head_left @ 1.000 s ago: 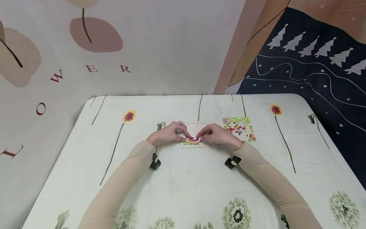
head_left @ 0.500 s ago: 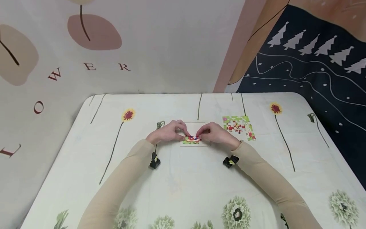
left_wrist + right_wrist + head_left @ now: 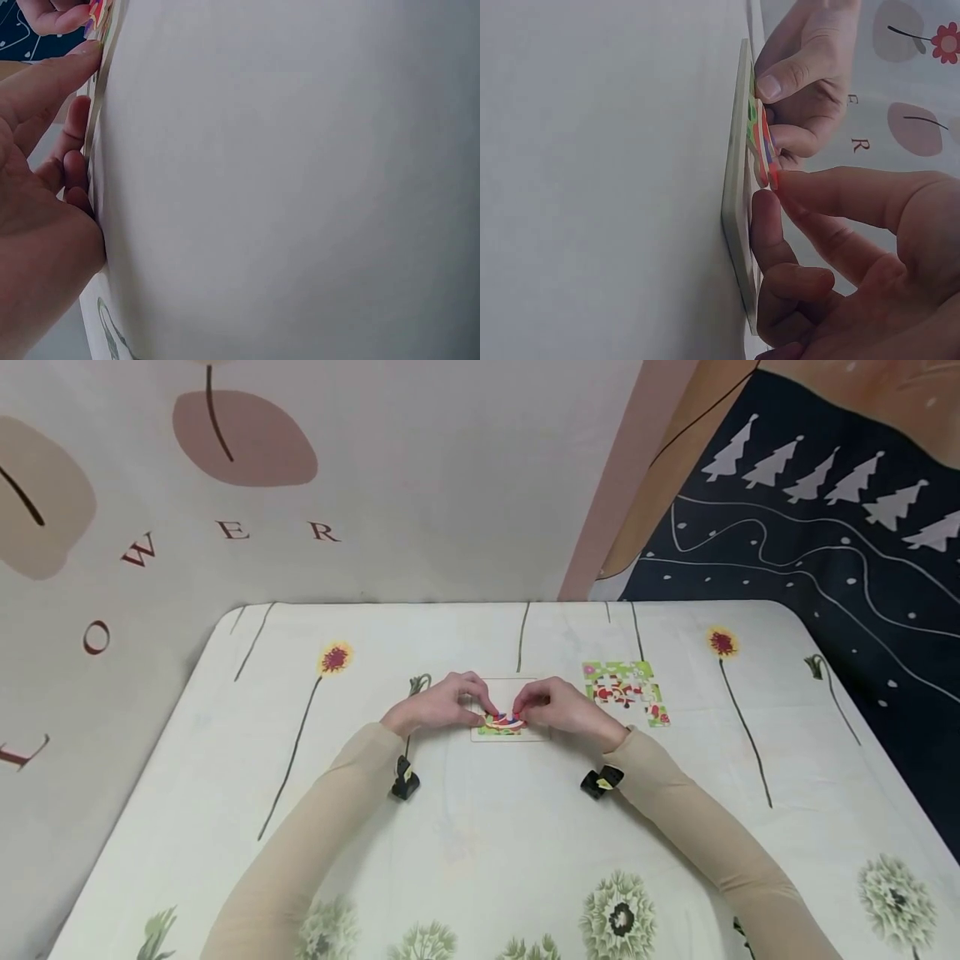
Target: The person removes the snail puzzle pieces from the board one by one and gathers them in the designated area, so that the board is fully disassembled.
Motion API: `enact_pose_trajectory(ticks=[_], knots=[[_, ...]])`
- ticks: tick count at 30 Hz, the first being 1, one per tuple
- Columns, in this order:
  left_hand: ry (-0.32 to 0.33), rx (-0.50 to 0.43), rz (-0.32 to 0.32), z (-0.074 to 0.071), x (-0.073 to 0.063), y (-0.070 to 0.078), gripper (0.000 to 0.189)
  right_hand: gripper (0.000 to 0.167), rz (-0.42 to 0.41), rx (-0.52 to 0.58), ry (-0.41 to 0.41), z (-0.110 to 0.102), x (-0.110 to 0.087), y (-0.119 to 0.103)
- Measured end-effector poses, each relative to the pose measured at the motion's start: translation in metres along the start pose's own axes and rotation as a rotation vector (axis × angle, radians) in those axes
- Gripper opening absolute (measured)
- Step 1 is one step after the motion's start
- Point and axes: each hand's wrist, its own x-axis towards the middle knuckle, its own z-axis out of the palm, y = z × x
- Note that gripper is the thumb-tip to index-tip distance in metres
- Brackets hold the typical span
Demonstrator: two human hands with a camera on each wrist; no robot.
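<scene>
A flat, pale puzzle board (image 3: 506,693) lies mid-table, with joined jigsaw pieces (image 3: 502,732) in green, red and blue along its near side. My left hand (image 3: 448,702) comes from the left, thumb and forefinger gripping around the left part of these pieces. From the other side, my right hand (image 3: 564,708) pinches a red-and-blue jigsaw piece (image 3: 769,154) between thumb and forefinger. In the right wrist view that piece tilts up from the board, right beside the green ones. The left wrist view shows mostly tablecloth, with the left fingers (image 3: 75,67) along the board's edge.
To the right of the board, a second, partly filled puzzle (image 3: 651,672) with a green border and red pieces lies on the flower-printed tablecloth (image 3: 480,852). A printed wall cloth (image 3: 450,485) hangs behind the table. Each wrist carries a small black camera (image 3: 406,779).
My right hand has shifted slightly left, its wrist turning a little, while still pinching the piece. My left hand keeps its place at the pieces. The head view has tilted slightly.
</scene>
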Motion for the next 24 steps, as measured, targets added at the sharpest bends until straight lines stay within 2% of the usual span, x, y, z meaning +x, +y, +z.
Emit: enact_pose_trajectory(ticks=[15,24], knots=[[-0.008,-0.01,0.013,-0.0007,-0.0019,0.0005,0.022,0.01,0.006,0.029,-0.007,0.0035,0.0022,-0.0022],[-0.004,0.006,-0.006,-0.001,-0.0028,0.0018,0.021,0.014,0.0,0.049,0.005,0.0023,0.0037,-0.0026]])
